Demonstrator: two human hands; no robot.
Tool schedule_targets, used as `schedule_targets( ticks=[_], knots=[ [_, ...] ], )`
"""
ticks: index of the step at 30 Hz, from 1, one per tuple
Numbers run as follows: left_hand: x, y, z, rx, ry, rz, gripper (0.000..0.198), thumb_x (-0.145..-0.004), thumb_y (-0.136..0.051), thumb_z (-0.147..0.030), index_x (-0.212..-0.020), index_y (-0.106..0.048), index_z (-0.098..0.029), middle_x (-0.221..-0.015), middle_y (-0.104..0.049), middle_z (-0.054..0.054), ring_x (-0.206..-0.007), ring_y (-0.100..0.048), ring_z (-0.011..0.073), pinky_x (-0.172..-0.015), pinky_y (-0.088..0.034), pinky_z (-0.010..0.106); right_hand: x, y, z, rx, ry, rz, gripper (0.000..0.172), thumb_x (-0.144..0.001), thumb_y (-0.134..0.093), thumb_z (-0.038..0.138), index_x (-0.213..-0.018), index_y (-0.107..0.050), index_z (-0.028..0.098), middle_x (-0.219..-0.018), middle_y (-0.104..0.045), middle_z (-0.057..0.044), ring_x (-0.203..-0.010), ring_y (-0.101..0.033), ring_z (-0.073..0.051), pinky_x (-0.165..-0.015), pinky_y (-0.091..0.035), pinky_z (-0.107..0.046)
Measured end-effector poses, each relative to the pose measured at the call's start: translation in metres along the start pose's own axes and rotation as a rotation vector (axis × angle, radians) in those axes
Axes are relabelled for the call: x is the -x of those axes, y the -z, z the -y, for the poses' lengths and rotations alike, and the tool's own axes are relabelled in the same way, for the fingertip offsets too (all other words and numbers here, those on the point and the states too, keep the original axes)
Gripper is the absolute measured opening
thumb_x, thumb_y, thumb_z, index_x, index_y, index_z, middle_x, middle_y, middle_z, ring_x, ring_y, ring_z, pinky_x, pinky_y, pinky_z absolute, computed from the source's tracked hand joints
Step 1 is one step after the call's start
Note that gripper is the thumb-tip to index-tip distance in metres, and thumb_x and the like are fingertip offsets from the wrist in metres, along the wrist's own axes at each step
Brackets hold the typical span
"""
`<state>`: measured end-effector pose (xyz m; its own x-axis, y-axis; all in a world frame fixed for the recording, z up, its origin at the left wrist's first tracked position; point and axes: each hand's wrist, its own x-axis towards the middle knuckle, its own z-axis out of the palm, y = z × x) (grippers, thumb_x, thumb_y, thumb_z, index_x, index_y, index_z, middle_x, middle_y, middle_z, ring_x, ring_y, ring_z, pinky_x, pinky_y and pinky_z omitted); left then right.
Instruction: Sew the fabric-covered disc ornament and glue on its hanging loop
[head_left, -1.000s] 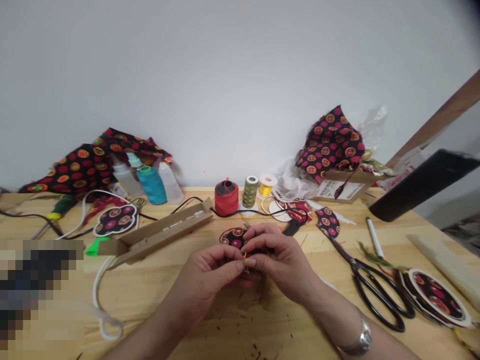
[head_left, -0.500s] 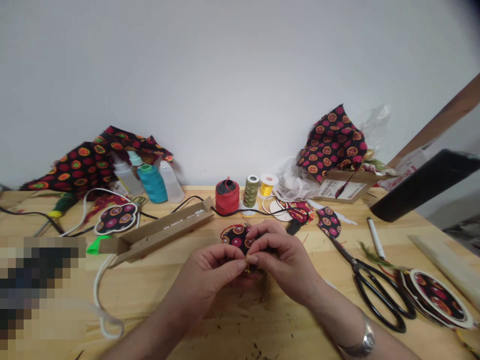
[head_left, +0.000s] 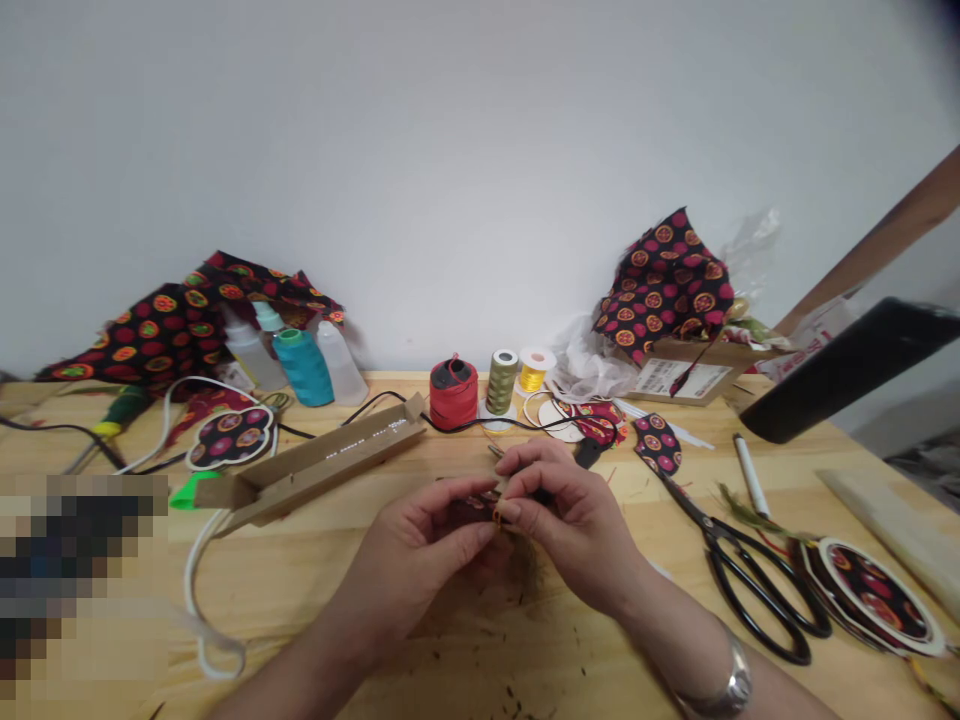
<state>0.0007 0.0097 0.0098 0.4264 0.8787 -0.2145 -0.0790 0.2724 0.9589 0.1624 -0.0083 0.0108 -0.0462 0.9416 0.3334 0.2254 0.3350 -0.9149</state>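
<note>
In the middle of the table my two hands meet over a small dark piece of patterned fabric (head_left: 466, 505). My left hand (head_left: 427, 535) is closed on its edge, thumb and index finger almost meeting. My right hand (head_left: 559, 520) pinches a short yellow-orange cord (head_left: 497, 514) at the piece's near edge. Beneath the fingers hangs an olive thread tassel (head_left: 531, 565), partly in shadow. A thin metallic tip (head_left: 495, 452) shows beyond my right fingertips; what it belongs to is hidden. Most of the fabric piece is covered by my fingers.
Black-handled scissors (head_left: 750, 570) lie at right, beside stacked round fabric pieces (head_left: 881, 595) and a white pen (head_left: 752, 475). A long cardboard box (head_left: 330, 465) sits at left. Behind stand red (head_left: 454, 395), olive (head_left: 502, 383) and yellow (head_left: 533, 375) thread spools. Dark scraps dot the table's front.
The fabric piece has tilted, so its patterned face shows less. My left index finger has straightened over it, and the fingertips have shifted slightly around the cord.
</note>
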Motion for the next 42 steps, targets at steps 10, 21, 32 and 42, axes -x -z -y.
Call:
schedule_targets(
  ticks=[10,21,32,42],
  knots=[
    [0.006,0.000,0.002,0.003,-0.067,0.030,0.037,-0.076,-0.063,-0.025,-0.112,-0.056,-0.022,-0.077,-0.068,0.003,-0.068,-0.064,0.0179,-0.064,-0.052,0.029,-0.002,-0.002,0.002,-0.249,-0.151,-0.029,0.008,-0.069,-0.067,0.022,-0.062,-0.065,0.019,-0.087,-0.058,-0.004,-0.084,-0.055,-0.017,-0.077,-0.044,-0.032],
    [0.003,0.002,0.006,-0.432,-0.267,-0.154,0.020,-0.072,-0.066,-0.028,-0.092,-0.068,-0.024,-0.057,-0.047,-0.005,-0.055,-0.046,0.0109,-0.052,-0.039,0.020,0.000,-0.005,-0.006,-0.378,-0.257,-0.030,0.008,-0.067,-0.070,0.023,-0.063,-0.065,0.018,-0.084,-0.059,-0.002,-0.082,-0.055,-0.015,-0.074,-0.044,-0.028],
    [0.004,0.009,0.000,-0.662,-0.483,-0.195,0.011,-0.080,-0.056,-0.025,-0.079,-0.068,-0.023,-0.102,-0.062,0.005,-0.103,-0.051,0.0230,-0.091,-0.036,0.034,-0.002,-0.005,-0.003,-0.383,-0.258,-0.038,0.008,-0.067,-0.069,0.021,-0.062,-0.063,0.017,-0.081,-0.058,-0.002,-0.078,-0.053,-0.014,-0.070,-0.043,-0.026],
    [0.005,0.000,-0.002,-0.458,-0.317,-0.061,0.017,-0.075,-0.063,-0.021,-0.090,-0.070,-0.027,-0.088,-0.070,-0.001,-0.083,-0.061,0.0167,-0.076,-0.045,0.023,-0.001,-0.006,-0.007,-0.383,-0.260,-0.043,0.008,-0.067,-0.069,0.019,-0.063,-0.063,0.017,-0.081,-0.057,-0.002,-0.078,-0.053,-0.014,-0.069,-0.042,-0.025]
  ],
)
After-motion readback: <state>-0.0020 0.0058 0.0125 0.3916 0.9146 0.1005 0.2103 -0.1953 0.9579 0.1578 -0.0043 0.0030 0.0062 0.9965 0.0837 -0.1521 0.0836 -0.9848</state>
